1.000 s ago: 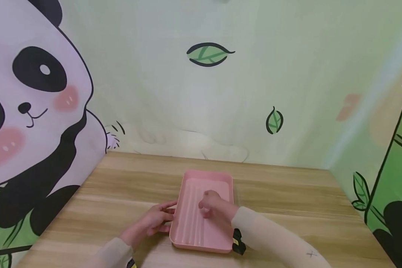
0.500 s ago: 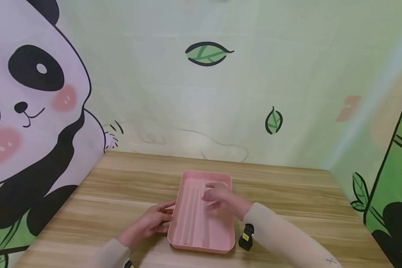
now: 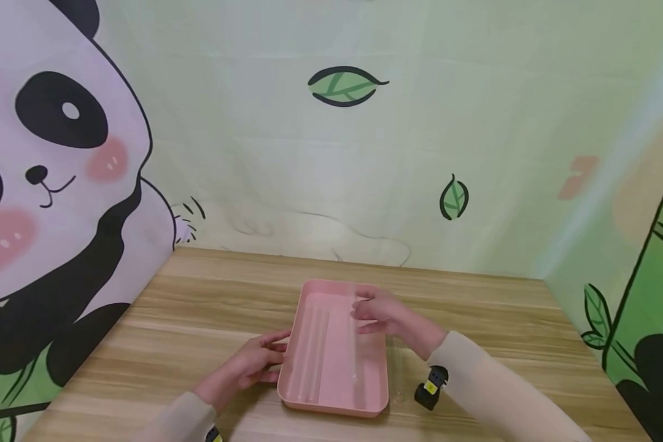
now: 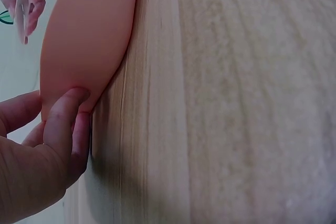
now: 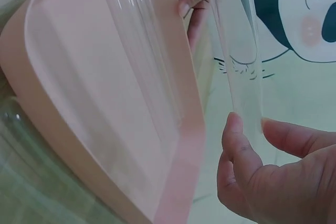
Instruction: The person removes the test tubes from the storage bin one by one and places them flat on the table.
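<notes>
A shallow pink tray (image 3: pixel 331 409) lies on the wooden table, with several clear tubes (image 3: pixel 309 362) side by side along its left half. My left hand (image 3: pixel 254 363) rests against the tray's left side; in the left wrist view its fingertips touch the outer wall (image 4: pixel 86 45). Over the tray's right half, my right hand (image 3: pixel 383 313) pinches one long clear tube (image 5: pixel 247 93) between thumb and fingers near one end. That tube stands clear of the tray in the right wrist view, where the left hand's fingers show behind the tray wall.
Right beside the tray, another clear tubular thing (image 3: pixel 396 368) lies on the table (image 3: pixel 475 344), faint against the wood. A cloth backdrop (image 3: pixel 254 153) with a panda and leaves closes off the back and sides.
My right hand has lifted a clear tube out of the row in the tray and moved it to the right. The left hand stays at the tray's side.
</notes>
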`<state>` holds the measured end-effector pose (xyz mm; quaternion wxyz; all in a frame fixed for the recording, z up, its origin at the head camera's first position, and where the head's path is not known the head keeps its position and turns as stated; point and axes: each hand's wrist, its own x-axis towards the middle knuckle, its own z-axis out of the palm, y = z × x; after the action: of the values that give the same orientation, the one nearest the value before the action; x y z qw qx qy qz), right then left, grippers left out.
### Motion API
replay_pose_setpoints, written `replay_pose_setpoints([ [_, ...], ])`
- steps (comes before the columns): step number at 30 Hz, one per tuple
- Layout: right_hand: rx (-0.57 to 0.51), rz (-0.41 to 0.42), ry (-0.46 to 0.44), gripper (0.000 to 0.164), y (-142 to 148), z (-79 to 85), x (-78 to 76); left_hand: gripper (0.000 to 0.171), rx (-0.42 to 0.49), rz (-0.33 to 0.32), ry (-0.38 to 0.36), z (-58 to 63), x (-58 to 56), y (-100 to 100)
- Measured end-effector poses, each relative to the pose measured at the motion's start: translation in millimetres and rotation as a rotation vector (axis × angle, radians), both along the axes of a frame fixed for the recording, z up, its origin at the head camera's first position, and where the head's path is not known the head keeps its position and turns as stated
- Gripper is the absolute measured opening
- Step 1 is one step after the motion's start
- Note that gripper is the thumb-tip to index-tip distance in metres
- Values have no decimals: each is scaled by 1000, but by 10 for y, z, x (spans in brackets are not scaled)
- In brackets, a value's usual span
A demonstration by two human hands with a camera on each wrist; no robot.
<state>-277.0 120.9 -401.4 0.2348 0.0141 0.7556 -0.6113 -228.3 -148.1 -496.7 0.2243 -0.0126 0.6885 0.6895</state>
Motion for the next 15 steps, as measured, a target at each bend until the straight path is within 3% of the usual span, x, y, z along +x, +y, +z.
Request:
replay_pose_setpoints([
  [15,5,24,14,67,319,174,104,68,10,-5,-4,-2,16,-30],
])
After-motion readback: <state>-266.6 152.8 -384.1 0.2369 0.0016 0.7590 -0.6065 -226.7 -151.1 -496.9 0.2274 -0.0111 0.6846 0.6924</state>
